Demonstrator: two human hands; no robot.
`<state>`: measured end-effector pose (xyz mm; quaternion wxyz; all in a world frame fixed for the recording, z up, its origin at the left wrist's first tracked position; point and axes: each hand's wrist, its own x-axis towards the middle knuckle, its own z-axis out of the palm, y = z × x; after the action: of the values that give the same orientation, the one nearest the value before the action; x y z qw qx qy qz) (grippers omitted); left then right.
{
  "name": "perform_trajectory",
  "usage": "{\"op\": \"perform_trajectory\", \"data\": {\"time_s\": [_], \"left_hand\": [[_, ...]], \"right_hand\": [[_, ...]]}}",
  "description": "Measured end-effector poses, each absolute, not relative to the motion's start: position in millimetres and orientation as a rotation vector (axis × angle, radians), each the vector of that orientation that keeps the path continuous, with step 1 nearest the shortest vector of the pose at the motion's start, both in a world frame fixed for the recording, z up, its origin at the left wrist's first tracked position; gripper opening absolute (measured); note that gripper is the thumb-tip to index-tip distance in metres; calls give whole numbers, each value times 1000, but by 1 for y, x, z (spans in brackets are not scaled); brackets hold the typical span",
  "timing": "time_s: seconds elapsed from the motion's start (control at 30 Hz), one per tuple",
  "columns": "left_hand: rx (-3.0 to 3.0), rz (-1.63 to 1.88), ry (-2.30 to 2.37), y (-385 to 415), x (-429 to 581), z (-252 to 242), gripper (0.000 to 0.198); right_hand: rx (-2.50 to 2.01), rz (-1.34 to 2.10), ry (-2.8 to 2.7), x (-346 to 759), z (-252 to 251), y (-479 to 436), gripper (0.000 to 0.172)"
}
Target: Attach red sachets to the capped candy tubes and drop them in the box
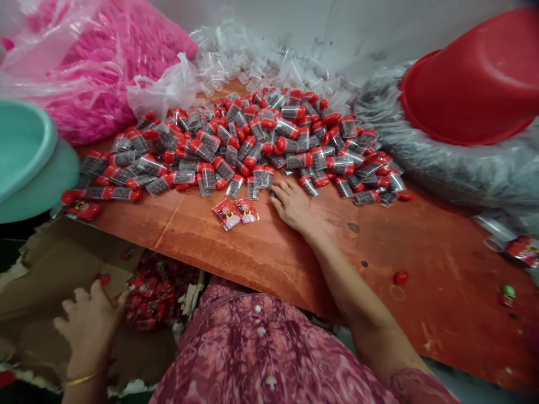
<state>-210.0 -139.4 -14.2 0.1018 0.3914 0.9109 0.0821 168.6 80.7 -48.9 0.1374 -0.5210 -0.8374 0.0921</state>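
My left hand [90,322] is over a cardboard box [46,269] beside the table, its fingers spread and nothing in its grasp. Just past its fingertips is a small red item [102,278], and a heap of shiny red packets [154,294] fills part of the box. On the tabletop, my right hand [292,203] lies palm down with fingers stretched out at the front edge of a pile of clear tubes with red caps [248,134] and dark contents. To its left lie two small red printed packets [236,213].
A mint-green basin [37,163] and a bag of pink pieces [109,67] stand at left. Empty clear tubes [269,64] lie against the wall. At right, a red bucket [471,78] rests on a plastic bag [433,163]. A red cap [401,278] lies on the wooden table [337,247].
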Motion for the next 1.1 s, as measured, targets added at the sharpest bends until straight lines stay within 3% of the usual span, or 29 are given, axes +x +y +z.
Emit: {"op": "perform_trajectory", "data": {"time_s": [0.1, 0.2, 0.47, 0.6, 0.8, 1.0, 1.1], "left_hand": [[1299, 450, 2699, -131, -187, -19, 34], [1681, 756, 2333, -89, -135, -26, 35], [2249, 493, 1937, -1, -61, -36, 42], [2292, 358, 1883, -14, -69, -40, 40], [2284, 366, 1969, -24, -71, -38, 37], [2017, 800, 2014, -16, -50, -16, 36], [1710, 932, 1824, -9, -33, -6, 39]], "right_hand": [[-1503, 343, -2426, 172, -50, 52, 34], [-1452, 342, -2382, 167, -45, 27, 30], [-1554, 260, -2426, 114, -47, 33, 40], [-1540, 315, -2429, 116, -55, 31, 30], [-1522, 306, -2384, 115, -58, 31, 30], [-1395, 129, -2232, 121, -48, 27, 25], [-1318, 67, -2176, 124, -37, 18, 25]]}}
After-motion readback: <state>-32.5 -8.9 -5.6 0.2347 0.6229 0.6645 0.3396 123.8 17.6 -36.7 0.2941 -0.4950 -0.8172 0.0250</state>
